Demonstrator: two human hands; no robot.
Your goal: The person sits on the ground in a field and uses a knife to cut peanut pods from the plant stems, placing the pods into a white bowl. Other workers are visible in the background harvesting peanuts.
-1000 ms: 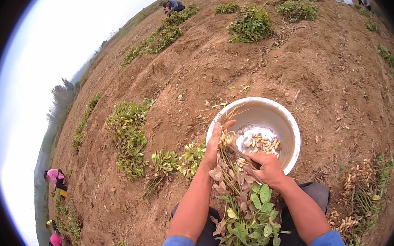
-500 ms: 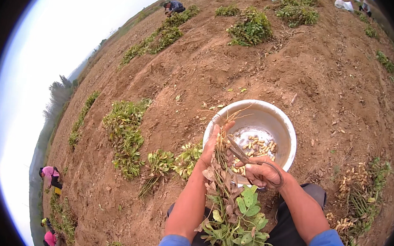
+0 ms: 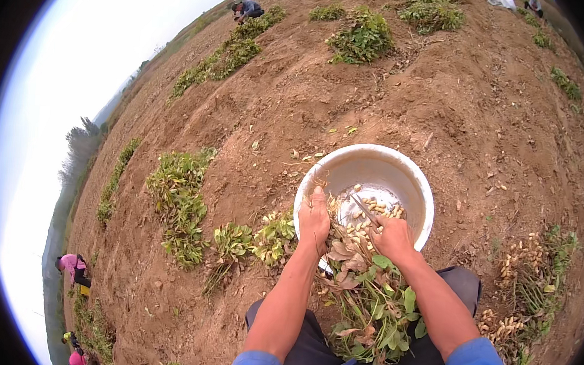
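Note:
Over the near left side of a round whitish basin [image 3: 420,184], my left hand [image 3: 314,218] is closed around the root end of a peanut plant [image 3: 379,307]. Its leafy stems, some leaves brown and dry, hang down between my forearms toward my lap. My right hand [image 3: 393,238] grips a pair of scissors [image 3: 364,210], the blades pointing up and left over the basin. The handles are mostly hidden by my fingers. Loose peanuts [image 3: 379,206] lie on the basin's bottom, close to both hands.
Pulled peanut plants with pods [image 3: 527,258] lie on the soil at my right. Leafy bunches [image 3: 178,202] lie at the left, others farther up the slope. Several people work in the distance, one crouching [image 3: 248,10]. White sacks [image 3: 501,1] lie at the far edge.
The plant's root end has dropped lower into the basin, its leaves shifting right. My left hand has turned back-up, and the scissors have moved slightly right, away from the stems.

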